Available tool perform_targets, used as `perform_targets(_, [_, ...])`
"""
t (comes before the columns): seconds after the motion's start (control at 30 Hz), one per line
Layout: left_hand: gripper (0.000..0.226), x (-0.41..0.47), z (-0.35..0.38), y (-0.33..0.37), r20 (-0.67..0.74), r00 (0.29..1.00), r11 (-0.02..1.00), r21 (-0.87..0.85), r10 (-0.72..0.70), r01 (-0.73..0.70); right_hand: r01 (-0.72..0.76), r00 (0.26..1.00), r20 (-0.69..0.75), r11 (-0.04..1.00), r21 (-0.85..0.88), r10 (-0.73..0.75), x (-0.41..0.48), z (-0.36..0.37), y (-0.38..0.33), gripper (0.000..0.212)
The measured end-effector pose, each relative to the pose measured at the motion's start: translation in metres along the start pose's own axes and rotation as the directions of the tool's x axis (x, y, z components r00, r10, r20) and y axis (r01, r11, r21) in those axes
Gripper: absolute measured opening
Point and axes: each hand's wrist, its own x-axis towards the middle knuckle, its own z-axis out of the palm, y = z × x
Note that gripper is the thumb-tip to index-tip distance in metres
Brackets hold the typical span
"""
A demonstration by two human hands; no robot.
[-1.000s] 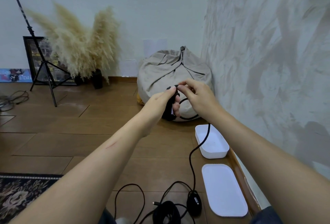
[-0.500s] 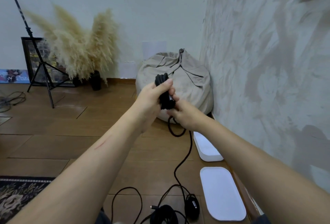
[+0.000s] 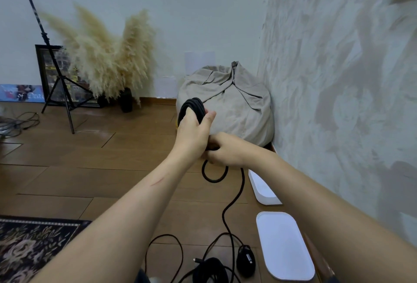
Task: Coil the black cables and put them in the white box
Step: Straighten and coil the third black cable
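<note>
1. Dead centre of the frame: gripping a black cable coil (image 3: 193, 107) in the left hand (image 3: 191, 131), fingers and thumb curled round its lower part, loops standing up above the knuckles.
2. Just below and to the right, touching the left hand: right hand (image 3: 225, 149) clenched round the loose strand (image 3: 234, 199) of the same cable, fingers curled under.
3. Under the right hand, one small loop of that strand hanging in the air. From there, snaking down to the wooden floor (image 3: 67, 181) at bottom centre, ending near a black plug block (image 3: 246, 261).
4. Bottom centre, on the floor: a second black bundle (image 3: 211, 270), cut off by the frame edge, and a thin cable (image 3: 164, 251) arching up beside it.
5. Right of centre, against the wall (image 3: 338, 79): the white box (image 3: 264, 190), mostly hidden behind the right forearm, inside not visible.
6. Lower right, nearer the camera: a white lid (image 3: 284, 246) lying flat on the floor, near the box but apart from it.
7. Behind the hands, a grey beanbag (image 3: 237, 106) slumped in the corner.
8. Upper left: pampas grass (image 3: 108, 57) in dark vases, a tripod stand (image 3: 58, 79) and a framed picture (image 3: 47, 72) leaning on the back wall.
9. Lower left corner: edge of a patterned rug (image 3: 29, 244).
</note>
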Motion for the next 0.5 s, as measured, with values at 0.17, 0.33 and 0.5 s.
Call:
perform_targets(0.17, [0.031,0.000,0.002,-0.001,-0.035,0.999,0.997,0.073,0.036,-0.033,0.001,1.000,0.028,0.999,0.053,-0.002,-0.006,-0.008,0.001,0.021])
perform_targets(0.33, [0.029,0.002,-0.006,-0.006,-0.043,0.999,1.000,0.016,0.026,-0.025,-0.002,1.000,0.023,1.000,0.003,0.002,-0.010,-0.012,0.007,0.024])
perform_targets(0.5, [0.030,0.002,-0.006,-0.015,0.055,0.998,0.991,0.132,0.023,-0.030,0.061,0.988,-0.130,0.977,-0.204,-0.089,-0.010,-0.022,0.009,0.028])
